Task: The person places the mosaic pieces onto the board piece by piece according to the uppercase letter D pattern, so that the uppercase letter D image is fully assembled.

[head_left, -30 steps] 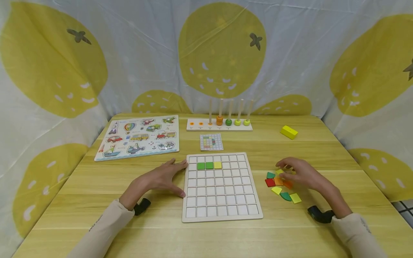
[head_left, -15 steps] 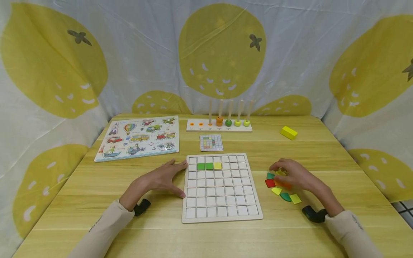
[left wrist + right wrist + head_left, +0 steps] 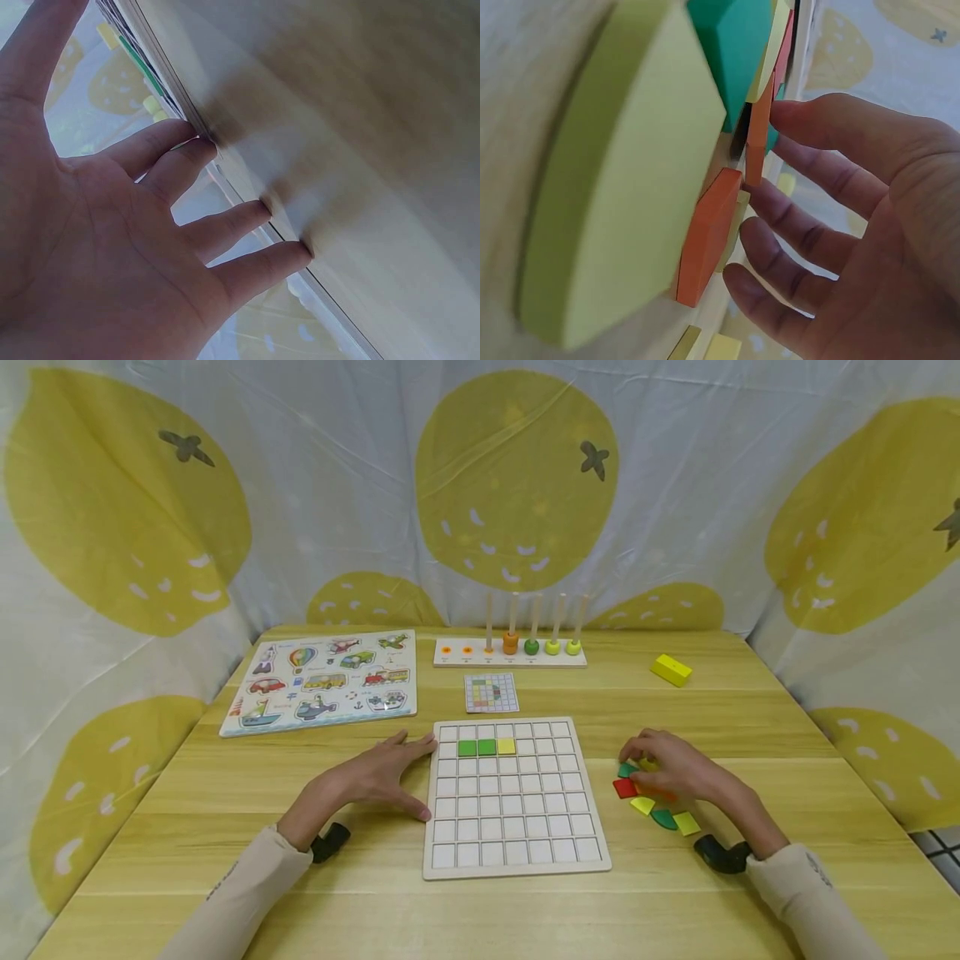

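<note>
Right hand [image 3: 678, 766] touched tiles [image 3: 642, 806], lower right.
Its grip I couldn't tell; left hand [image 3: 378, 774], unclenched, touched board [image 3: 513, 804], lower centre.

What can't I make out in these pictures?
Head view: orange tiles, mostly covered by the right hand.
Head view: small grid card, fine details too small.
Right wrist view: nearest yellow tile, top cut off by the edge.
Right wrist view: index finger, tip obscured by tiles, so any grip is unclear.
Left wrist view: left hand, thumb tip cut off by the edge.

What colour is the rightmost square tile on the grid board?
The square tile is yellow, best seen in the head view.
</note>
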Demonstrator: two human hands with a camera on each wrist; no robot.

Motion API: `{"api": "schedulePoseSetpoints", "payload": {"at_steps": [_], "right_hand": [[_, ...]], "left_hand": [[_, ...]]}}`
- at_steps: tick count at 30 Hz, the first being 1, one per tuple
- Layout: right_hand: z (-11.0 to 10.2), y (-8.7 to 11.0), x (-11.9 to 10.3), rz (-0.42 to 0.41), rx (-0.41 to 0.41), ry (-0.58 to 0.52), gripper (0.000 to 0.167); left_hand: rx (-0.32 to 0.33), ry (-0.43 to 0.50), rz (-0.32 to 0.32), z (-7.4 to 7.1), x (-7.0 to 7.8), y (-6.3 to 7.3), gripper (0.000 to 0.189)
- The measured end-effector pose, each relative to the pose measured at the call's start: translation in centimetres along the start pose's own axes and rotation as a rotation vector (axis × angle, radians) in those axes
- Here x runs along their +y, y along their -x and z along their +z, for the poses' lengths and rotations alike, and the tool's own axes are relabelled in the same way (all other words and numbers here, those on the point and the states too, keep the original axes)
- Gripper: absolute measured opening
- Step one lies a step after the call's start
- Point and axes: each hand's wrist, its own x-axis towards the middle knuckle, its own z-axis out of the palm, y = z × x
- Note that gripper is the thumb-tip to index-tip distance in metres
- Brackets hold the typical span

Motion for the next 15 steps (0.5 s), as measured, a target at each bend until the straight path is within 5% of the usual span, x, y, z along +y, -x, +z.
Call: {"api": "schedulePoseSetpoints", "payload": {"at_steps": [15], "right_hand": [[0.06, -0.21, -0.02, 0.032, 0.002, -0.080, 0.015]], "left_hand": [[-0.001, 0.002, -0.011, 0.06, -0.03, -0.10, 0.108]]}}
